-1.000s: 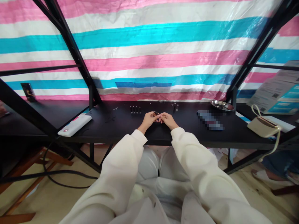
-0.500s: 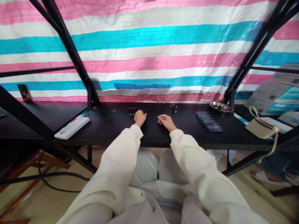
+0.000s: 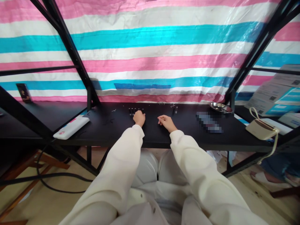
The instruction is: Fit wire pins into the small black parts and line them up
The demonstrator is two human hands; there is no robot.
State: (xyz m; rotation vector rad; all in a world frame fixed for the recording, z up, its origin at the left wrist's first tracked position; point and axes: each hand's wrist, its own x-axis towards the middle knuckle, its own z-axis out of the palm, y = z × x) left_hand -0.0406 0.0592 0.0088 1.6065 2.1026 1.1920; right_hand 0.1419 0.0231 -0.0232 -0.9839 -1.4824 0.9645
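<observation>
My left hand [image 3: 139, 118] is closed, back upward, at the near right end of a row of several short dark cylinders [image 3: 132, 111] with pale tips. The hand covers part of the row, and its fingertips are hidden. To the right, my right hand [image 3: 167, 122] hovers at or just above the black table [image 3: 185, 134], thumb and fingers curled together. What it holds, if anything, is too small to make out. Beyond it, two similar small cylinders [image 3: 176, 110] stand close together. Several tiny silvery pieces [image 3: 161, 103] are lined up at the back edge.
White scraps [image 3: 172, 105] are at the back. A round metal dish [image 3: 220, 107] and a pixelated object [image 3: 209, 122] lie on the right, with a beige pouch [image 3: 261, 128] farther out. A long white case [image 3: 71, 128] is on the left. Black frame posts [image 3: 70, 50] flank the table.
My left hand has shifted slightly to the left, toward the row of cylinders. My right hand has barely moved.
</observation>
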